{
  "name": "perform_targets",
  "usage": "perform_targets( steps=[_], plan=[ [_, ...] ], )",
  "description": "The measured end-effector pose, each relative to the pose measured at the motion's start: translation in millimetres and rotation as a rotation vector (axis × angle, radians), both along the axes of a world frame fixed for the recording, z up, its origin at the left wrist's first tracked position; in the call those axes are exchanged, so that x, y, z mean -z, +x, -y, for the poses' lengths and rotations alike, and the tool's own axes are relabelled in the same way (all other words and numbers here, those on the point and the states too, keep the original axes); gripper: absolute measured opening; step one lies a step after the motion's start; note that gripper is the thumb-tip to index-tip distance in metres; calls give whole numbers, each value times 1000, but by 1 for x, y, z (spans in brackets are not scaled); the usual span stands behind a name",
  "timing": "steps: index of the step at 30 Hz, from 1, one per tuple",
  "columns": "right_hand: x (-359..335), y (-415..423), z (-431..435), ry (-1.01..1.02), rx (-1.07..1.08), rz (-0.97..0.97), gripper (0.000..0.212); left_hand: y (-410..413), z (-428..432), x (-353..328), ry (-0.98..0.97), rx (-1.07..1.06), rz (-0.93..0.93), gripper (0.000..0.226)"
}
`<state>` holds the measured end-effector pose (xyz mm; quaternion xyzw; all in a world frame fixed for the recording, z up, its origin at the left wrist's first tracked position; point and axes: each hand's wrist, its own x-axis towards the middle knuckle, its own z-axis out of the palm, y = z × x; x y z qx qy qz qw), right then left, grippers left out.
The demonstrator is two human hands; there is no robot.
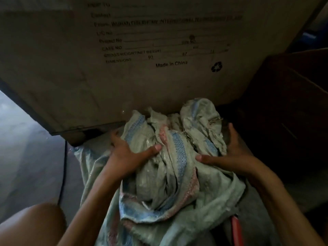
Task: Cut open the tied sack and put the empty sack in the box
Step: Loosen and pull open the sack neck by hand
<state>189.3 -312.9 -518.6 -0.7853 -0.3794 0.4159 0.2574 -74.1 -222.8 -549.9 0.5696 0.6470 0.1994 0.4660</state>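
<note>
Now you look mid-bundling the emptied sack (pixel 174 174): left grip (pixel 127 153) curled round it, right grip (pixel 236 153) pressing flat-open; next, lift it into the box (pixel 159 77)

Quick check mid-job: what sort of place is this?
Probably a storeroom or warehouse corner: a large cardboard box printed with shipping details and "Made in China", a bare grey floor beside it, and a worn woven sack in front.
</note>
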Motion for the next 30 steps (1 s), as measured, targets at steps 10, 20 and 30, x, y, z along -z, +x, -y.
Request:
perform_targets(
  steps=[10,20,30],
  plan=[
    [3,-4,-12,252,254,-123,36,-27,7,0,172,190,-406,51],
    [-114,-52,66,50,801,-932,69,-24,63,-198,-272,-124,408,51],
    [-395,-141,206,115,1056,-665,47,-52,148,-453,-257,163,257,24]
  ],
)
